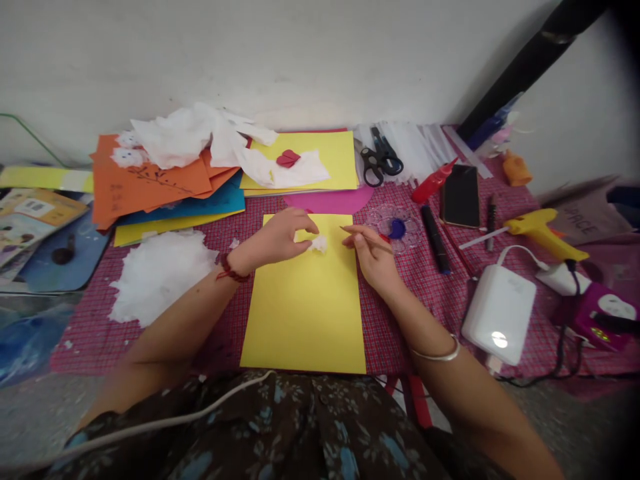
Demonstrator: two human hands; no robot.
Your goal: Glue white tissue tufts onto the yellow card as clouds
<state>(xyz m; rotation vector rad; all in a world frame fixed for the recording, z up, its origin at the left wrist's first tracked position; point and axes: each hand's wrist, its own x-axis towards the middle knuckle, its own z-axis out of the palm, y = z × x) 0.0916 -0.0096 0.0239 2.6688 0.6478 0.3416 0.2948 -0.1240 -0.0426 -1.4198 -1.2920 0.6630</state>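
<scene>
A sheet of yellow paper [305,307] lies in front of me on the checked tablecloth. Near its top sits a small crumpled white tissue piece [319,245]. My left hand [283,237] hovers at that piece, thumb and fingers apart, with nothing visible between them. My right hand [373,257], at the sheet's right edge, grips a thin wooden stick-like tool [373,240], perhaps a pencil or brush; its tip points left toward the tissue piece. Just behind this hand is a clear scalloped palette [410,217] with dark blue paint [397,229] in it.
White tissue [160,273] lies left, below coloured papers [150,187] topped with more tissue. Black scissors [380,160], a red glue bottle [434,182], a black marker [435,240], a dark phone-like slab [461,195], a yellow glue gun [543,233] and a white power bank [500,313] are right.
</scene>
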